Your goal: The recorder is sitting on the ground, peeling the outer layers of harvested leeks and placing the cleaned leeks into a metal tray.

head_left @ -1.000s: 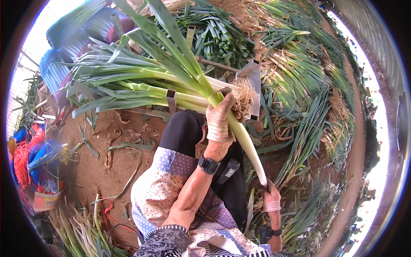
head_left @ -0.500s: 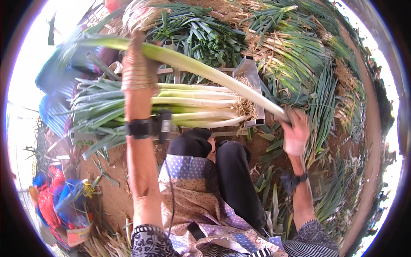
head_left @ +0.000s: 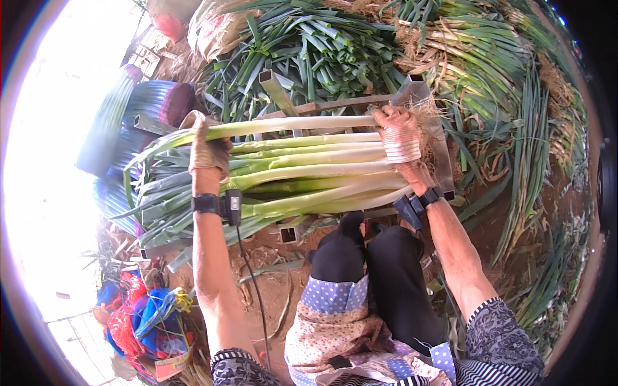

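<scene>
The left hand (head_left: 207, 149) was closed around the green upper part of one long leek (head_left: 290, 125), while the right hand (head_left: 398, 132) gripped the same leek at its white root end — so the stalk ran level between the two hands, across the far edge of the pile. Both hands wore pale, soiled gloves, and each wrist carried a dark band.

Just near of the held leek lay a stack of leeks (head_left: 302, 174), white shanks to the right and green leaves fanning out to the left, all lined up side by side. The stack rested in a low metal frame (head_left: 421, 96) whose grey upright plate stood right behind the right hand, against the hairy roots.

Below the stack, the person's dark-trousered knees (head_left: 373, 257) and a dotted apron (head_left: 335, 309) filled the near middle, over bare brown soil (head_left: 270, 283) strewn with leaf scraps.

Farther out, a heap of cut green leaves (head_left: 309, 58) lay beyond the frame, and more bundled leeks (head_left: 476, 71) with straw-coloured roots piled up on the far right. At the near left sat a tangle of red and blue bags (head_left: 138, 315).
</scene>
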A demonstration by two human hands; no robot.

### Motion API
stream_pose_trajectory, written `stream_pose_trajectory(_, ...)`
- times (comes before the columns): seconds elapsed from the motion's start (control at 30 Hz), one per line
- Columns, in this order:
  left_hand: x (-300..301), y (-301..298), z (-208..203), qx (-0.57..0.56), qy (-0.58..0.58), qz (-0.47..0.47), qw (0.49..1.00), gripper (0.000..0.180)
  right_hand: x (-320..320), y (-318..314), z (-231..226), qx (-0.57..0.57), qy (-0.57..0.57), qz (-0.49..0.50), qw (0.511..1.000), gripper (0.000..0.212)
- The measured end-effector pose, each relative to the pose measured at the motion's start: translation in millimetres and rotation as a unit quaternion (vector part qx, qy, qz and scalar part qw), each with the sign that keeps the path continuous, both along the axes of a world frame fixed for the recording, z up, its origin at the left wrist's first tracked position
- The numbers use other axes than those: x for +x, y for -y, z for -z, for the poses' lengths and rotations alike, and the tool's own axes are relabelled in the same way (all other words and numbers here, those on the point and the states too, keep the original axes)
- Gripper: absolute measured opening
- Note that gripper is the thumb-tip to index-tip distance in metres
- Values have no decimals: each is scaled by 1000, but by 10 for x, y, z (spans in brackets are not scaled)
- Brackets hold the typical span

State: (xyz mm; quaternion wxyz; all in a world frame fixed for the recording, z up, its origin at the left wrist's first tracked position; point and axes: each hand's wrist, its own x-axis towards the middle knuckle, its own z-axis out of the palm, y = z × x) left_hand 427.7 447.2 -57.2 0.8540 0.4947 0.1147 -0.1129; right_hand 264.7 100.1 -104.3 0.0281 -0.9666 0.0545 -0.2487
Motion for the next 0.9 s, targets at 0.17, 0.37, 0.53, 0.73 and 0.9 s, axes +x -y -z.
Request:
stream_pose_trajectory(0.17,219,185,486,4,-125,-29,992,32,65,79,320,48,-46,48,997,27)
stream_pose_trajectory(0.37,506,176,930,18,-173,55,983,31,174,177,551,50,-78,85,992,18)
stream_pose_trajectory(0.53,575,208,1069,36,-201,60,977,32,270,248,663,28,-147,116,982,11)
stream_pose_trajectory(0.73,546,239,1088,155,-267,46,950,40,283,114,615,113,-222,113,962,28)
stream_pose_trajectory(0.9,518,366,947,261,-257,49,929,45,286,147,676,170,-211,54,961,25)
